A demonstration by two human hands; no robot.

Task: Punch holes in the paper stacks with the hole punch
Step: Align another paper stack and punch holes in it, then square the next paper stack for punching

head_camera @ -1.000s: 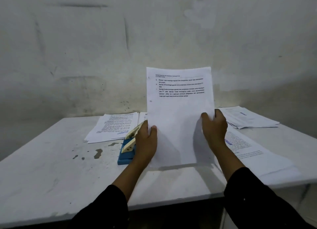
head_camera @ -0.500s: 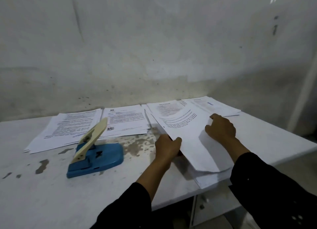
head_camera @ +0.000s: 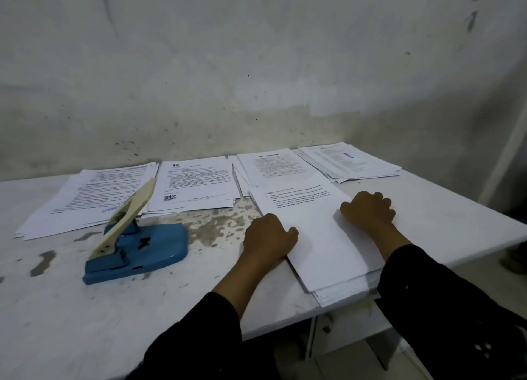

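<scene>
On the white table, near its front edge, a paper stack lies flat, left hand and right hand curled on its side edges, gripping. Blue hole punch sits well left, lever raised, untouched.

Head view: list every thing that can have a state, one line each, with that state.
hole punch: lever raised, no paper in it, nobody touching it.
near paper stack: lying flat, near end overhanging the table edge.
left hand: at the stack's left edge, thumb on top.
right hand: fingers curled, resting on the stack's right side.
four back paper stacks: lying flat, untouched.
</scene>
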